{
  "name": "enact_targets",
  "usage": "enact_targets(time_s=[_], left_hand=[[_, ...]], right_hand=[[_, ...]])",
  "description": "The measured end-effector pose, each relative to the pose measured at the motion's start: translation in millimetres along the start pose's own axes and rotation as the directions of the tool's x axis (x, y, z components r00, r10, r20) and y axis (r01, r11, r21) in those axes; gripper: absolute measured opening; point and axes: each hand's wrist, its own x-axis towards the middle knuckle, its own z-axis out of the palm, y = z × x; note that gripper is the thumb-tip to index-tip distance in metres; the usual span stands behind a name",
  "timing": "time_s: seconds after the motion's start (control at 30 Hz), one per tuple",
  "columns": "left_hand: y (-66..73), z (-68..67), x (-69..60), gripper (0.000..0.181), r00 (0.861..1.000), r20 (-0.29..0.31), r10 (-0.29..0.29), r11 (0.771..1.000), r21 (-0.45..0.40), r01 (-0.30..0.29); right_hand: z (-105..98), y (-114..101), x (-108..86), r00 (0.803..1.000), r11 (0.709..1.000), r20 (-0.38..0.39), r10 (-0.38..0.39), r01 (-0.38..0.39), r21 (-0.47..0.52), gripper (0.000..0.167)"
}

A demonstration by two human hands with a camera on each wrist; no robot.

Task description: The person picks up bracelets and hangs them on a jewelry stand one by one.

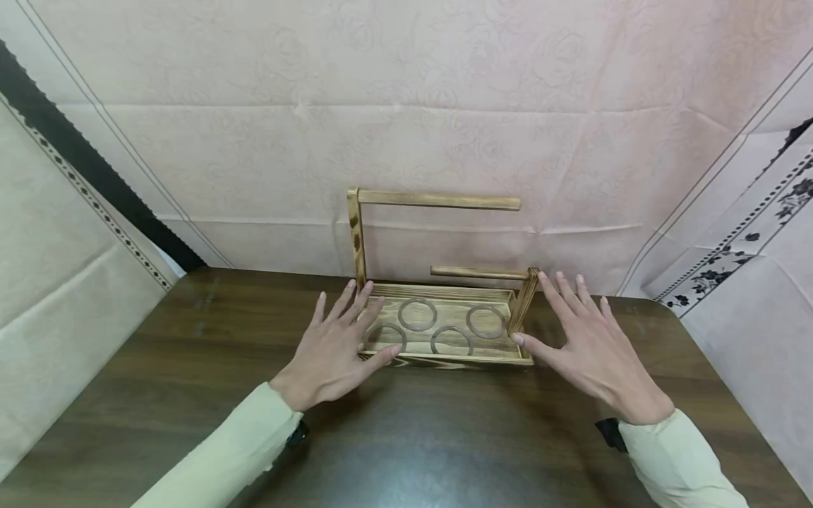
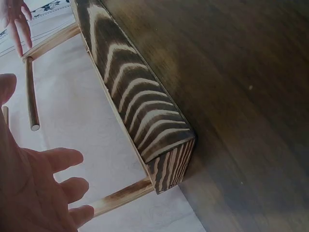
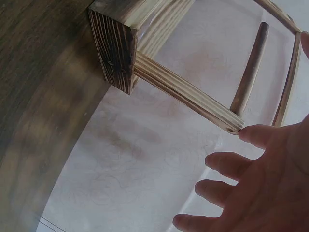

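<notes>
A shallow wooden tray (image 1: 457, 361) with dark-striped grain stands near the back of the table, with several grey rings (image 1: 417, 330) on its floor. From its left end rises a tall post (image 1: 357, 236) bearing a long horizontal dowel (image 1: 438, 200). The right post (image 1: 524, 303) carries a shorter-looking dowel (image 1: 476, 273) pointing left. My left hand (image 1: 336, 349) spreads over the tray's left front corner, partly hiding a ring. Beside the right end is my right hand (image 1: 591, 346), fingers spread, index fingertip at the right post's top and thumb near its lower part. Neither hand grips anything.
A dark brown wooden table (image 1: 432, 437) lies beneath the tray. Behind it hangs pale patterned cloth (image 1: 444, 141), meeting the table's back edge. Cloth with a black band (image 1: 101, 155) hangs at left, and floral-bordered cloth (image 1: 718, 261) at right.
</notes>
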Motion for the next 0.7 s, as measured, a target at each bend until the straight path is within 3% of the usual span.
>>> enact_targets(time_s=[0.37, 0.7], left_hand=[[0.6, -1.4, 2.1, 0.084, 1.000, -0.017, 0.007, 1.000, -0.018, -0.007], [1.4, -3.5, 6.8, 0.078, 0.999, -0.039, 0.000, 0.995, -0.096, -0.004]], right_hand=[[-5, 1, 3.9, 1.000, 0.999, 0.007, 0.014, -0.015, 0.052, 0.099], [-3, 3, 17.2, 0.997, 0.989, -0.068, -0.021, 0.030, 0.145, 0.089]])
